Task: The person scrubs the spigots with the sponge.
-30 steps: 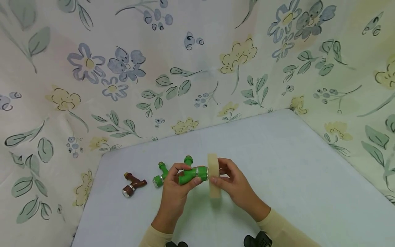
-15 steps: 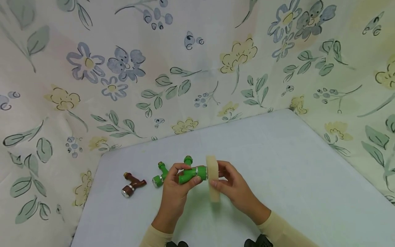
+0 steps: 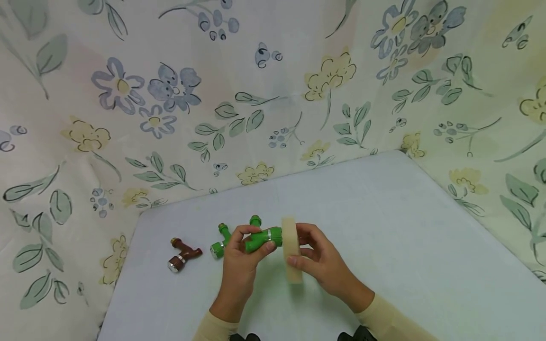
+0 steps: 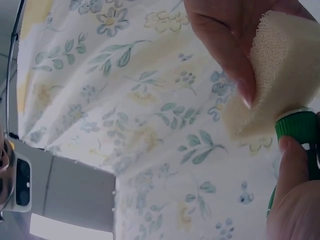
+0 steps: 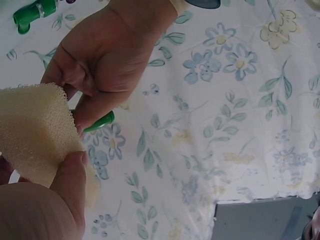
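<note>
My left hand [image 3: 240,265] grips a green plastic tap [image 3: 258,240] between thumb and fingers, its ribbed, silver-ringed end turned right. A cream sponge [image 3: 291,253] is pinched by my right hand [image 3: 326,260], thumb on the near side. In the left wrist view the sponge [image 4: 287,75] touches the pale end of the tap [image 4: 296,125]. In the right wrist view the sponge [image 5: 37,127] hides most of the tap; only a green spout [image 5: 102,121] shows behind it. Both hands are above the table.
Left of the hands a second green tap [image 3: 217,250] lies on the white-covered table [image 3: 384,227], partly behind my left hand. Farther left lies a brown tap [image 3: 178,263]. A floral cloth [image 3: 273,118] stands behind the table.
The sponge has slid downward and slightly left against the tap's end. The held tap has also shifted a little left. The two taps on the table have stayed put.
</note>
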Demonstrator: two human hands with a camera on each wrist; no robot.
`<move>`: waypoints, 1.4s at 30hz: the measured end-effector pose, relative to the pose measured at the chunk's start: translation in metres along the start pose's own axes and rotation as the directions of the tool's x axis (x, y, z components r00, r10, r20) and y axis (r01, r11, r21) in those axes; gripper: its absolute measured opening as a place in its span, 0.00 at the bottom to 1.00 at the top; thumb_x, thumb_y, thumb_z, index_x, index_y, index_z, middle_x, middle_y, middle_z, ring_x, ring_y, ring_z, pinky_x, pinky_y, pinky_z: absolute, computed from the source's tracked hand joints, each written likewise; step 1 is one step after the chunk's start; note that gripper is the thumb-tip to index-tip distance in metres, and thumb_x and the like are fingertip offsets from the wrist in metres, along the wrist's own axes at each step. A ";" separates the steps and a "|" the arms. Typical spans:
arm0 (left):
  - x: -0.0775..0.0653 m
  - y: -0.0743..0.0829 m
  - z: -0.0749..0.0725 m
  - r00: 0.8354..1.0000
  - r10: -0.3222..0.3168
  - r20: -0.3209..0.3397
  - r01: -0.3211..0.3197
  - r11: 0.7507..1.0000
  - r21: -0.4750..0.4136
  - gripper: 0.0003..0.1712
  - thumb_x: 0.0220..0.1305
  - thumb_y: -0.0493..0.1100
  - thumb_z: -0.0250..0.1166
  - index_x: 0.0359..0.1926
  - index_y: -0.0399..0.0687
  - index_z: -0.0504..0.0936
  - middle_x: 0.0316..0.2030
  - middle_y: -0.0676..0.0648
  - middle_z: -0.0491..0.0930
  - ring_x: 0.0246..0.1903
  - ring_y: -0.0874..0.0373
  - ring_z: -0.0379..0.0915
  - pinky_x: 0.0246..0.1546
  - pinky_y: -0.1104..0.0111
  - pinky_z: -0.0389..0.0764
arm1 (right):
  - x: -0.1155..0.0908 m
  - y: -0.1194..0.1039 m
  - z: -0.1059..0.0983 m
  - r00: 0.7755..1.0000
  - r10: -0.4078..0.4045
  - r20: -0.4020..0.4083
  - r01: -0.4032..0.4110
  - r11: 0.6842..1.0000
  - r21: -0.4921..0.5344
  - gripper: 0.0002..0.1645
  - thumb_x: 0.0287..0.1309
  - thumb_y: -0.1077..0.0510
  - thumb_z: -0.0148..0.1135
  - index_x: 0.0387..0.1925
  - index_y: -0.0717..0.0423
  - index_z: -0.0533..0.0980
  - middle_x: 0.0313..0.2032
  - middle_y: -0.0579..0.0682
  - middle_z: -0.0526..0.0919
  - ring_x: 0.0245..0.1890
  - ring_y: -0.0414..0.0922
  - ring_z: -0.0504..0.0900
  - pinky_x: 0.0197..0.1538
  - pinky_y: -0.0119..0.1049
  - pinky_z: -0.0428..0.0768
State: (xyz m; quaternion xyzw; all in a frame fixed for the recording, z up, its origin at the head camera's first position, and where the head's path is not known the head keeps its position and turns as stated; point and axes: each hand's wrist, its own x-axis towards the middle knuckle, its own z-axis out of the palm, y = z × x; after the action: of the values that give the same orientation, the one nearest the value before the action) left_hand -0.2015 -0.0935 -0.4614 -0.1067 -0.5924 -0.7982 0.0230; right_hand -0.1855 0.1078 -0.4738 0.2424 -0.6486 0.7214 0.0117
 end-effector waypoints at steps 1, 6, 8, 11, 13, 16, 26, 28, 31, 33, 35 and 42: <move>-0.001 0.001 0.000 1.000 -0.007 0.003 0.007 1.000 -0.001 0.27 0.51 0.31 0.73 0.49 0.34 0.69 0.47 0.32 0.76 0.44 0.41 0.77 0.44 0.54 0.80 | 0.001 0.001 -0.001 1.000 0.007 -0.002 -0.007 1.000 0.000 0.34 0.59 0.66 0.64 0.64 0.51 0.63 0.56 0.55 0.69 0.52 0.55 0.71 0.53 0.48 0.76; -0.003 0.004 0.001 0.999 -0.035 0.038 0.037 0.998 -0.044 0.29 0.50 0.31 0.74 0.50 0.31 0.67 0.49 0.31 0.76 0.46 0.37 0.76 0.45 0.51 0.80 | 0.003 0.006 -0.006 0.999 0.047 -0.017 -0.048 0.999 -0.024 0.32 0.60 0.66 0.63 0.64 0.50 0.64 0.55 0.53 0.71 0.52 0.54 0.72 0.52 0.48 0.77; -0.004 0.006 0.002 0.998 -0.034 0.052 0.037 0.998 -0.056 0.28 0.50 0.30 0.73 0.49 0.32 0.67 0.50 0.31 0.76 0.48 0.37 0.75 0.45 0.51 0.79 | 0.004 0.009 -0.008 0.998 0.059 -0.020 -0.060 0.998 -0.036 0.31 0.61 0.66 0.62 0.64 0.51 0.64 0.54 0.53 0.72 0.52 0.54 0.72 0.53 0.47 0.77; -0.006 0.008 0.003 0.997 -0.028 0.067 0.032 0.998 -0.057 0.28 0.51 0.30 0.73 0.49 0.33 0.68 0.51 0.31 0.75 0.49 0.37 0.74 0.45 0.51 0.79 | 0.005 0.011 -0.010 0.997 0.070 -0.020 -0.070 0.997 -0.043 0.30 0.62 0.66 0.61 0.64 0.51 0.64 0.54 0.53 0.72 0.53 0.54 0.72 0.52 0.45 0.77; -0.006 0.008 0.003 0.997 -0.022 0.073 0.026 0.999 -0.048 0.27 0.51 0.30 0.72 0.49 0.33 0.68 0.51 0.31 0.75 0.49 0.38 0.74 0.45 0.52 0.79 | 0.004 0.011 -0.009 0.997 0.074 -0.018 -0.074 0.996 -0.039 0.29 0.63 0.65 0.60 0.64 0.50 0.65 0.54 0.53 0.73 0.53 0.54 0.72 0.52 0.45 0.77; -0.006 0.008 0.003 0.997 -0.018 0.073 0.022 0.999 -0.050 0.27 0.52 0.29 0.72 0.50 0.32 0.67 0.51 0.31 0.76 0.49 0.38 0.74 0.45 0.52 0.79 | 0.003 0.010 -0.009 0.997 0.077 -0.016 -0.077 0.997 -0.029 0.28 0.63 0.64 0.60 0.63 0.48 0.65 0.53 0.53 0.73 0.52 0.52 0.72 0.52 0.45 0.77; -0.002 0.001 -0.001 1.000 -0.004 0.015 0.004 1.000 0.007 0.28 0.51 0.31 0.73 0.50 0.32 0.68 0.47 0.33 0.78 0.44 0.41 0.77 0.45 0.55 0.80 | -0.001 0.002 -0.002 0.999 -0.027 0.023 0.025 0.997 0.067 0.32 0.60 0.69 0.61 0.64 0.56 0.63 0.55 0.60 0.70 0.51 0.58 0.71 0.50 0.49 0.78; -0.002 0.000 -0.001 1.000 -0.001 0.015 0.001 1.000 0.013 0.28 0.52 0.32 0.73 0.50 0.32 0.68 0.47 0.34 0.79 0.44 0.41 0.77 0.45 0.56 0.80 | -0.001 0.001 -0.002 0.999 -0.043 0.028 0.041 0.997 0.067 0.32 0.60 0.70 0.61 0.64 0.57 0.63 0.55 0.60 0.69 0.50 0.58 0.71 0.50 0.50 0.78; -0.002 0.001 0.000 1.000 0.000 0.015 0.000 1.000 0.017 0.27 0.51 0.32 0.73 0.49 0.34 0.69 0.47 0.33 0.79 0.45 0.41 0.77 0.45 0.57 0.81 | 0.000 0.001 -0.002 0.998 -0.045 0.032 0.043 0.997 0.063 0.33 0.59 0.70 0.61 0.64 0.56 0.63 0.55 0.59 0.69 0.50 0.58 0.71 0.50 0.51 0.78; -0.002 0.002 0.001 1.000 -0.006 0.013 0.006 1.000 0.015 0.26 0.51 0.32 0.73 0.49 0.35 0.70 0.47 0.34 0.78 0.45 0.41 0.77 0.45 0.57 0.81 | 0.000 0.001 -0.003 0.999 -0.037 0.033 0.036 0.998 0.055 0.33 0.60 0.70 0.61 0.64 0.56 0.63 0.55 0.59 0.69 0.51 0.57 0.70 0.51 0.51 0.77; -0.003 0.003 0.001 1.000 -0.015 0.011 0.015 1.000 0.016 0.26 0.50 0.32 0.74 0.48 0.37 0.71 0.48 0.34 0.78 0.45 0.41 0.76 0.45 0.57 0.80 | 0.001 0.002 -0.004 0.999 -0.022 0.029 0.021 0.999 0.039 0.33 0.60 0.69 0.61 0.65 0.54 0.63 0.55 0.58 0.69 0.51 0.57 0.71 0.51 0.50 0.77; -0.006 0.003 0.000 0.999 -0.019 0.038 0.020 1.000 -0.003 0.28 0.50 0.31 0.74 0.49 0.35 0.69 0.51 0.32 0.75 0.49 0.40 0.74 0.45 0.56 0.80 | 0.003 0.005 -0.007 0.998 0.059 0.007 -0.059 0.998 0.005 0.28 0.63 0.64 0.60 0.64 0.52 0.65 0.51 0.57 0.73 0.51 0.55 0.72 0.51 0.45 0.78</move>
State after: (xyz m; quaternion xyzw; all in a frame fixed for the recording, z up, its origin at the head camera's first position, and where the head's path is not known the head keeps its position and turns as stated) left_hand -0.1949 -0.0951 -0.4593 -0.1162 -0.5924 -0.7972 0.0036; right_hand -0.1918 0.1128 -0.4776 0.2255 -0.6538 0.7222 -0.0125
